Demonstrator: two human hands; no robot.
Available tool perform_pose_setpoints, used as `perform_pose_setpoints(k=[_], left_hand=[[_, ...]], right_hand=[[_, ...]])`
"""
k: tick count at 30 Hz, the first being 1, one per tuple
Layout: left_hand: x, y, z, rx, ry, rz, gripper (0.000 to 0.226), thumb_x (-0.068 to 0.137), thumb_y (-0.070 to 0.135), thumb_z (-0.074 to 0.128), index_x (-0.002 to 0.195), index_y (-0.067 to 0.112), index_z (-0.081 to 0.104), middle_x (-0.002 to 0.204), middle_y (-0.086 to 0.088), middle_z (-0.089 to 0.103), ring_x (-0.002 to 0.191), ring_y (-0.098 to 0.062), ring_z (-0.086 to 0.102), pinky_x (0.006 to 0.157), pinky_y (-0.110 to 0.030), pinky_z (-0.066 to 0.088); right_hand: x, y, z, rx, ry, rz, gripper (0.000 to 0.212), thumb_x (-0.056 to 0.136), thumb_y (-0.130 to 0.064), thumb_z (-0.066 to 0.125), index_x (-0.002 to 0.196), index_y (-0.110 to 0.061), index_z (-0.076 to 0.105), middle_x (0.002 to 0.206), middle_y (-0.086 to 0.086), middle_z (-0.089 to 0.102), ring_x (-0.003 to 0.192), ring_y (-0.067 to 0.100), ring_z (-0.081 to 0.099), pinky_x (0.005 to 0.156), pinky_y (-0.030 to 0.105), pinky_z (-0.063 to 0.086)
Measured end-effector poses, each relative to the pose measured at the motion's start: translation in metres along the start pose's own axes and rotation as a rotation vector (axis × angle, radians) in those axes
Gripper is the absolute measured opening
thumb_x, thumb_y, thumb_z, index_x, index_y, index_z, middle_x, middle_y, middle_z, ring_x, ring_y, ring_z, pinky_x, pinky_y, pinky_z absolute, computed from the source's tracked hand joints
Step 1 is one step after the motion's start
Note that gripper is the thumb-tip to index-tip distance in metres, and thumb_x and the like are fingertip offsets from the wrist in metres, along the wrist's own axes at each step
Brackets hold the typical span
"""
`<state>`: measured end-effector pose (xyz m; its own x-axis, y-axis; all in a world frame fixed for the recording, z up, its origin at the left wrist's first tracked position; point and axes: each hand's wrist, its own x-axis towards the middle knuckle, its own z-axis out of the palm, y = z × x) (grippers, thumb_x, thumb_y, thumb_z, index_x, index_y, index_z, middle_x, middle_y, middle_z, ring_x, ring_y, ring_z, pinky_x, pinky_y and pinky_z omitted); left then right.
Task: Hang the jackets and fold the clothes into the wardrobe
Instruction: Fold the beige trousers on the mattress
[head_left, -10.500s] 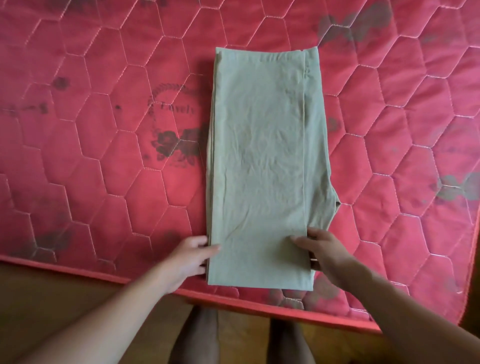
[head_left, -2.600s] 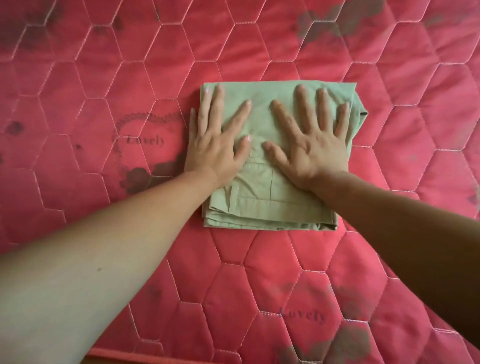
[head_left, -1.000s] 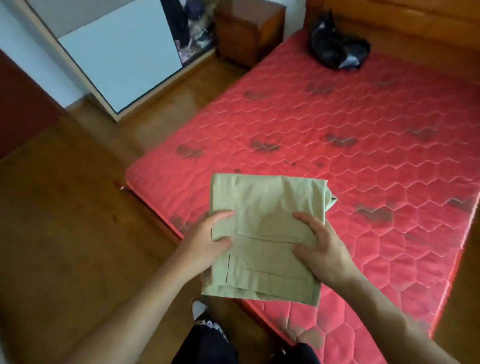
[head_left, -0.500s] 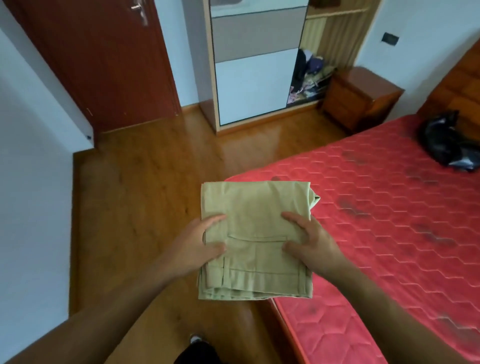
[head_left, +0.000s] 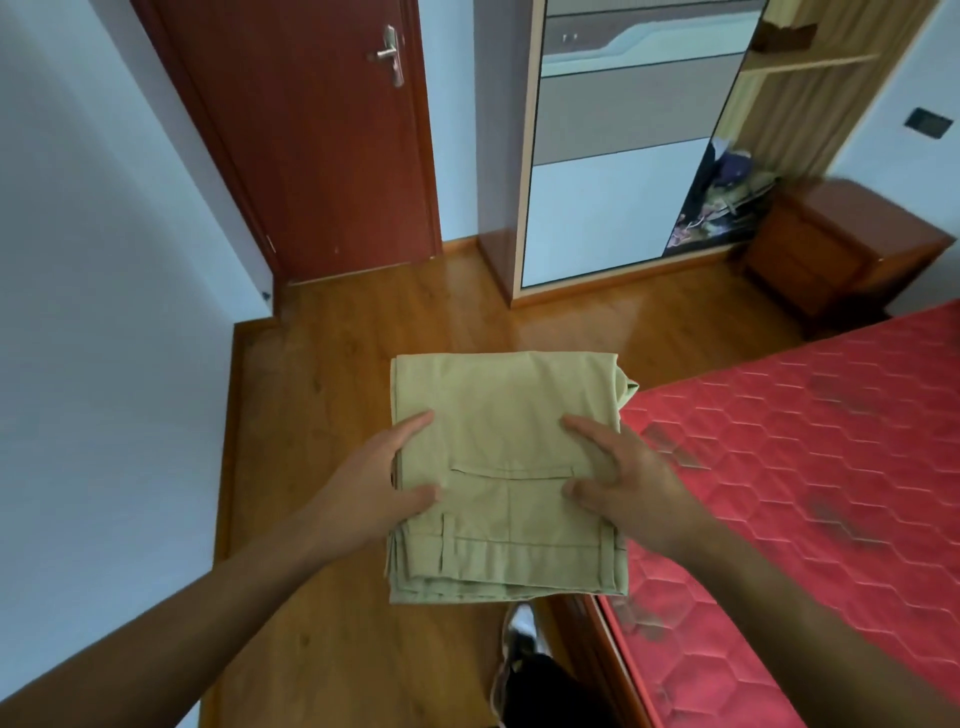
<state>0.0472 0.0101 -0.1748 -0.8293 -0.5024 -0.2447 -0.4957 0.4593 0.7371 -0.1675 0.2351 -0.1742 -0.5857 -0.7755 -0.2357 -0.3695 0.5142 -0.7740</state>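
Thumb and fingers of the left hand (head_left: 376, 480) and right hand (head_left: 631, 488) clamp opposite side edges of the folded khaki trousers (head_left: 506, 410), held level above the wooden floor (head_left: 363, 338) beside the mattress (head_left: 810, 441) corner. A flat, even grip should carry the folds intact to the wardrobe (head_left: 613, 197) ahead, open at its right side.

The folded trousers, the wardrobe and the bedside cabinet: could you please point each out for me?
folded trousers (head_left: 501, 415): head view, plain fabric above the pocket.
wardrobe (head_left: 608, 208): head view, white lower panel of its door.
bedside cabinet (head_left: 867, 218): head view, its top surface.
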Motion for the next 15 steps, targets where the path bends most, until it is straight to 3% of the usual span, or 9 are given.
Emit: perform_pose_setpoints(k=[5,8,12,15], left_hand=[[0.082,-0.015,-0.026,-0.066,0.013,-0.036,0.086,0.084,0.046,0.076,0.155,0.047,0.026,0.154,0.020,0.039,0.135,-0.004,0.046,0.109,-0.039,0.048],[0.146,-0.015,-0.050,-0.078,0.054,-0.069,0.085,0.083,0.044,0.076,0.154,0.048,0.028,0.153,0.020,0.040,0.134,-0.004,0.047,0.109,-0.039,0.049],[0.232,-0.003,-0.089,-0.048,0.118,-0.099,0.084,0.085,0.041,0.076,0.155,0.045,0.029,0.152,0.019,0.041,0.134,-0.005,0.047,0.110,-0.040,0.047],[0.294,0.007,-0.117,-0.026,0.135,-0.105,0.083,0.086,0.040,0.075,0.155,0.045,0.028,0.150,0.019,0.040,0.133,-0.007,0.047,0.109,-0.041,0.048]], right_hand=[[0.106,0.000,-0.012,0.091,-0.032,-0.002,0.074,0.086,-0.016,0.079,0.150,-0.035,0.046,0.137,-0.013,0.045,0.122,0.012,0.052,0.101,0.031,0.050],[0.186,0.000,-0.023,0.133,-0.053,-0.021,0.076,0.085,-0.018,0.080,0.150,-0.037,0.044,0.139,-0.013,0.046,0.124,0.015,0.053,0.103,0.041,0.051],[0.289,-0.015,-0.047,0.174,-0.078,-0.029,0.076,0.087,-0.021,0.079,0.150,-0.044,0.043,0.140,-0.013,0.045,0.124,0.015,0.052,0.085,0.029,0.057],[0.354,-0.031,-0.070,0.163,-0.082,-0.024,0.075,0.089,-0.023,0.077,0.150,-0.046,0.041,0.138,-0.009,0.044,0.121,0.018,0.053,0.081,0.028,0.058]])
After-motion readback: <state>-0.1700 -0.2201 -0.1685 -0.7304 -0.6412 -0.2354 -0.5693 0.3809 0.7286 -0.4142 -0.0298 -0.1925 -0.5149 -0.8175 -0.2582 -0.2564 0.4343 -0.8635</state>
